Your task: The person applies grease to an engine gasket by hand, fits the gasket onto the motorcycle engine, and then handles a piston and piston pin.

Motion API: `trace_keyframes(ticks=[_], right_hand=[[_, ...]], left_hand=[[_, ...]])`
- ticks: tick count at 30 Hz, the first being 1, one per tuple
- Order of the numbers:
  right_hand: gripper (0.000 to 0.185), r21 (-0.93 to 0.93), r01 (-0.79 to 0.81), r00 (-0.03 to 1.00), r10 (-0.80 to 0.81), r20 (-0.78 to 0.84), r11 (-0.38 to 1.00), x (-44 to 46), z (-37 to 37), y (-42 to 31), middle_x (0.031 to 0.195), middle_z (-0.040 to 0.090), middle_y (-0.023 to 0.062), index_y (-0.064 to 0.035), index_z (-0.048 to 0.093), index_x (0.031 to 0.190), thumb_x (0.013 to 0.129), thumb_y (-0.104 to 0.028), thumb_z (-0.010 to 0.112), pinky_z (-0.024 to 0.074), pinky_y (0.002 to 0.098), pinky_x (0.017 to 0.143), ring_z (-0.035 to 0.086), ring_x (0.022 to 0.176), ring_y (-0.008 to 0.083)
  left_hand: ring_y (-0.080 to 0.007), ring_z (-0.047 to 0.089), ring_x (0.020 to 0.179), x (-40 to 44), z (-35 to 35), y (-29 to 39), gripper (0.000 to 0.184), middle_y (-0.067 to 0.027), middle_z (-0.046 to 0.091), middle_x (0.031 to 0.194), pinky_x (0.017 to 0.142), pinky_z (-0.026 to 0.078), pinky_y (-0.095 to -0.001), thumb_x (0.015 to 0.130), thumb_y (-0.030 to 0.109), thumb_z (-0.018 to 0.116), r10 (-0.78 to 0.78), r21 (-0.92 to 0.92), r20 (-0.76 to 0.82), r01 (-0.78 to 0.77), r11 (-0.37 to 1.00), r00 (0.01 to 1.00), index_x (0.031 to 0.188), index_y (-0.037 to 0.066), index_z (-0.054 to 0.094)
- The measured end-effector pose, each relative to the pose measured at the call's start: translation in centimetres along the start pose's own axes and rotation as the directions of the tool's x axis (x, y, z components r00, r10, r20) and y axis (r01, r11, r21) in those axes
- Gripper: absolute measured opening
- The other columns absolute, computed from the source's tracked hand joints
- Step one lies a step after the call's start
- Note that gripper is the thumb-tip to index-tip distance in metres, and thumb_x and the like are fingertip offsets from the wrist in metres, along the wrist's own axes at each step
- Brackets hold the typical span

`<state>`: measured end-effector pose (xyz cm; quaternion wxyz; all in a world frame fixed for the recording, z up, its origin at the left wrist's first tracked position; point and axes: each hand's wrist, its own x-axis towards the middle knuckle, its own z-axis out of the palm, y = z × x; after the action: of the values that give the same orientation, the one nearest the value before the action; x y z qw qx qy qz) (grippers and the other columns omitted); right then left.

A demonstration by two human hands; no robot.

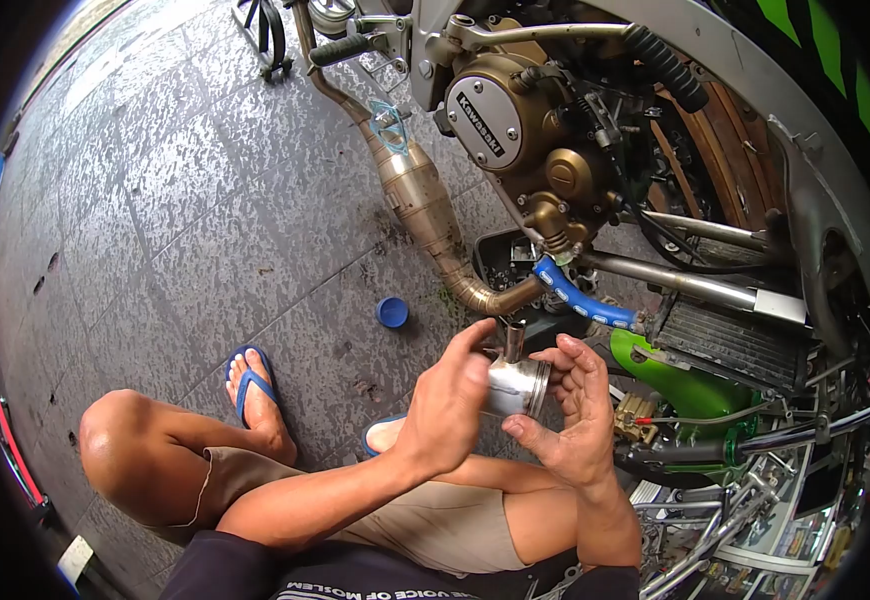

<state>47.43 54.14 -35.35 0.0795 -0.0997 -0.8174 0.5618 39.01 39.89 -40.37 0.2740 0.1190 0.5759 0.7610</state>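
A silvery metal piston (518, 388) with ring grooves near one end is held between both hands, above my lap. My left hand (447, 405) is on its left side, the fingers bent against it and partly blurred. On the right side my right hand (580, 405) curves round the grooved end with thumb and fingers. A short metal pin (515, 340) sticks up at the top of the piston, near the left fingertips. Just beyond the hands lie the bronze exhaust pipe (430, 215) and a blue hose (580, 298).
The bronze Kawasaki engine (500, 125) stands ahead on a motorcycle frame. A black tray (490, 240) with parts sits below it. A blue cap (392, 312) lies on the tiled floor (175, 220). The radiator (730, 338) and green plastic (675, 385) are at right.
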Motion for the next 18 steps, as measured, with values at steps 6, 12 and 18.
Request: trace_keyframes(ticks=[6,12,18], right_hand=[[0.091,-0.137,0.027,0.999,-0.029,-0.015,0.990,-0.6,0.7,0.1,0.124,0.053,0.0179,0.0023,0.031,0.141,0.070,-0.010,0.087,0.0512,0.0364,0.094,0.059,0.109,0.0241],[0.090,-0.056,0.201,0.979,-0.202,-0.020,0.978,-0.3,0.3,0.9,0.129,0.049,0.0197,0.0002,0.032,0.140,0.069,-0.007,0.087,0.0482,0.0393,0.099,0.056,0.116,0.0267],[0.096,-0.220,0.332,0.942,-0.311,0.126,0.917,-0.2,-0.3,1.4,0.131,0.049,0.0155,-0.0048,0.029,0.143,0.064,0.008,0.081,0.0383,0.0406,0.107,0.049,0.123,0.0270]], left_hand=[[-0.0286,0.067,0.092,0.1,-0.1,-1.4,0.049,-0.0224,0.067,0.103,0.083,0.051,-0.0359,0.103,0.034,0.042,0.051,0.022,-0.017,-0.051,0.998,0.999,0.123,-0.009,0.056],[-0.0163,0.065,0.077,1.9,-1.3,-1.9,0.066,-0.0122,0.068,0.090,0.063,0.049,-0.0263,0.104,0.053,0.029,-0.359,-0.419,0.113,0.372,0.828,0.927,0.119,-0.002,0.062],[-0.0129,0.061,0.081,2.4,-2.7,-2.1,0.064,-0.0073,0.066,0.092,0.075,0.050,-0.0271,0.103,0.055,0.032,-0.371,-0.166,0.443,0.482,0.861,0.816,0.114,-0.001,0.062]])
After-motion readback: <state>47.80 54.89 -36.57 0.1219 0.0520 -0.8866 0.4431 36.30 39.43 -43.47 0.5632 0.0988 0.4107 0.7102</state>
